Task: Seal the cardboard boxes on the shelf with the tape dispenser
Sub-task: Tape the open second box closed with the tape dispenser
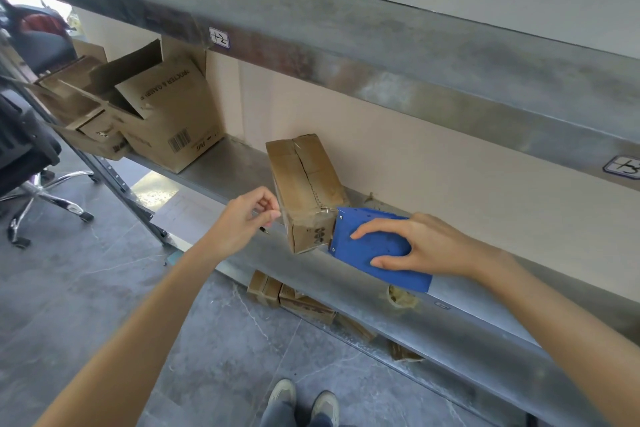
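Observed from beside the person, nearest things first. The right hand (426,246) grips the blue tape dispenser (367,250), fingers laid across its side plate and thumb at its lower edge. The dispenser's front end meets the near end of the small cardboard box (304,184), just at the top corner where the centre seam finishes. The left hand (242,215) hangs just beside the box without touching it, its fingers curled in, apparently round a pen (265,230) of which only the dark tip shows.

The box lies on the shelf (485,319), turned askew, its near end close to the shelf's front edge. Its top flaps are down, and the seam looks glossy (tape may already cover it, though I cannot be sure).

Assessment: the step in hand is fixing tape at this near end. To do it well, the box wants steadying. The free hand should press flat on the top or the far side before any pull, or the light box is likely to slide or tip off the edge. The dispenser should stay in line with the seam and be pressed firmly over the corner so the tape beds down.

Further left, the larger open boxes (166,114) stand with flaps up, not yet sealed.
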`<state>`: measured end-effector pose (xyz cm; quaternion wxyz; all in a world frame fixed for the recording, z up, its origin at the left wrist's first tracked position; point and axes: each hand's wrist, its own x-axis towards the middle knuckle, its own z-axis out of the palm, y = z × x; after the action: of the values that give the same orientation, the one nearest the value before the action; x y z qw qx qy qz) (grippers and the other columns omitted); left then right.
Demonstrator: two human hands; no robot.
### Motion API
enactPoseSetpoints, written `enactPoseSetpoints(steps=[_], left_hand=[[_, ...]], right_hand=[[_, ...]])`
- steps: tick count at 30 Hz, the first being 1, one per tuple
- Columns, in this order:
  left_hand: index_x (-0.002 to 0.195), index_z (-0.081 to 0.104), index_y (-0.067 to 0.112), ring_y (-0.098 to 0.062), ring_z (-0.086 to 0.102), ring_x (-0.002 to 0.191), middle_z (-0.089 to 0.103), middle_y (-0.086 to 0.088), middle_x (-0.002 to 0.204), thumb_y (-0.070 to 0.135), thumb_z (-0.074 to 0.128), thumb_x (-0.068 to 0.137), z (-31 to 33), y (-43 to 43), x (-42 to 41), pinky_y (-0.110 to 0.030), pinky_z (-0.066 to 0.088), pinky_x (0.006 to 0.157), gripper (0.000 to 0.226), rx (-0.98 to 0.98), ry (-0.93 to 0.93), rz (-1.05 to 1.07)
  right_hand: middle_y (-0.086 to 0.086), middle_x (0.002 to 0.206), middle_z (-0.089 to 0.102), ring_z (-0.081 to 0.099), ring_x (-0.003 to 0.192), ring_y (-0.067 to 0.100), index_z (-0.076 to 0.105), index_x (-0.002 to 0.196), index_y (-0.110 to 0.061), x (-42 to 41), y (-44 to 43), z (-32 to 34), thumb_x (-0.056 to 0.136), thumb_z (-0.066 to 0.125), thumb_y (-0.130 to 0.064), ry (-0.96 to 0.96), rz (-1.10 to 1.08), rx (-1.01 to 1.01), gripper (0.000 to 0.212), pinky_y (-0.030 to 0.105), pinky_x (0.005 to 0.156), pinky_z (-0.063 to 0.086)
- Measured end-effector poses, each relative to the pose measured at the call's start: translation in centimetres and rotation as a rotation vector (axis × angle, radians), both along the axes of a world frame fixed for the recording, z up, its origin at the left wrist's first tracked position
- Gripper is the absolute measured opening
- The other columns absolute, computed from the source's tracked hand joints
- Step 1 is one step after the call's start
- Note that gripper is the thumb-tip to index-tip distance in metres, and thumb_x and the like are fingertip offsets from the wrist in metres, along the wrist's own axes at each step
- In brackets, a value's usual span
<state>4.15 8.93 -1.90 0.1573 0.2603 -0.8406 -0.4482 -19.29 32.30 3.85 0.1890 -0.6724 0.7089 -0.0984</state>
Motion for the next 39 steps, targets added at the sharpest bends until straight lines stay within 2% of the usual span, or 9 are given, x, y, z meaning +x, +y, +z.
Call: enactPoseSetpoints(steps=[6,12,16,18,20,22,27,34,39], left_hand=[[0.091,0.06,0.015,-0.014,0.061,0.084,0.063,0.002,0.085,0.011,0.064,0.095,-0.3,0.3,0.0,-0.035,0.054,0.082,0.007,0.001,0.008,0.009],[0.092,0.06,0.014,-0.008,0.058,0.087,0.063,0.005,0.088,0.01,0.065,0.094,-1.2,0.1,0.0,-0.029,0.051,0.081,0.007,-0.02,0.02,0.008],[0.094,0.06,0.011,-0.008,0.058,0.091,0.064,0.002,0.09,0.008,0.065,0.094,-1.7,0.4,-0.1,-0.023,0.05,0.081,0.005,-0.045,0.061,0.027],[0.094,0.06,0.013,-0.01,0.058,0.093,0.064,0.003,0.091,0.009,0.064,0.094,-2.0,0.4,-0.1,-0.022,0.051,0.081,0.005,-0.061,0.069,0.023],[0.093,0.061,0.014,-0.012,0.059,0.092,0.064,0.004,0.09,0.009,0.064,0.094,-2.2,0.3,0.0,-0.022,0.052,0.08,0.007,-0.07,0.085,0.025],[0.091,0.061,0.014,-0.013,0.059,0.091,0.064,0.004,0.089,0.008,0.065,0.094,-2.3,0.2,0.0,-0.023,0.053,0.08,0.008,-0.065,0.114,0.032],[0.089,0.063,0.014,-0.013,0.061,0.089,0.064,0.007,0.086,0.006,0.067,0.092,-2.3,0.1,0.2,-0.025,0.053,0.081,0.009,-0.008,0.149,0.043],[0.09,0.064,0.018,-0.013,0.061,0.091,0.064,0.013,0.087,0.009,0.068,0.092,-2.0,-0.2,0.4,-0.022,0.052,0.081,0.01,-0.005,0.152,0.017],[0.091,0.063,0.016,-0.012,0.06,0.092,0.063,0.012,0.085,0.009,0.067,0.093,-1.9,-0.4,0.6,-0.013,0.049,0.079,0.008,0.018,0.158,0.0]], right_hand=[[-0.002,0.052,0.04,0.044,0.055,0.012,0.048,0.126,-0.058,0.5,0.1,0.2,0.092,0.061,-0.052,0.012,-0.006,0.028,0.037,0.029,0.057,0.038],[0.001,0.05,0.037,0.046,0.058,0.009,0.047,0.125,-0.059,0.9,-0.4,0.5,0.091,0.061,-0.053,0.049,-0.041,0.048,0.037,0.033,0.061,0.043],[-0.017,0.061,0.051,0.049,0.067,0.002,0.046,0.125,-0.059,1.2,-0.5,0.5,0.09,0.06,-0.057,0.036,-0.052,0.087,0.038,0.03,0.062,0.041],[-0.005,0.058,0.049,0.047,0.063,0.008,0.044,0.125,-0.061,1.2,-0.5,0.5,0.088,0.063,-0.056,0.003,-0.08,0.102,0.041,0.031,0.064,0.043],[0.001,0.07,0.055,0.047,0.064,0.012,0.042,0.125,-0.063,1.2,-0.4,0.6,0.088,0.066,-0.05,-0.08,-0.088,0.142,0.046,0.032,0.066,0.044],[0.003,0.083,0.06,0.05,0.069,0.014,0.04,0.124,-0.065,1.2,-0.3,0.7,0.087,0.069,-0.045,-0.144,-0.081,0.189,0.051,0.032,0.068,0.045],[0.003,0.092,0.06,0.051,0.075,0.017,0.04,0.123,-0.061,1.3,-0.3,0.6,0.087,0.071,-0.038,-0.194,-0.109,0.25,0.053,0.021,0.064,0.04],[0.0,0.115,0.061,0.062,0.092,0.025,0.041,0.127,-0.059,1.8,-0.7,0.8,0.084,0.076,-0.041,-0.315,-0.15,0.276,0.058,0.046,0.08,0.053],[0.0,0.105,0.061,0.057,0.086,0.016,0.039,0.125,-0.062,2.3,-0.9,1.4,0.08,0.075,-0.046,-0.2,-0.156,0.255,0.059,0.045,0.078,0.051]])
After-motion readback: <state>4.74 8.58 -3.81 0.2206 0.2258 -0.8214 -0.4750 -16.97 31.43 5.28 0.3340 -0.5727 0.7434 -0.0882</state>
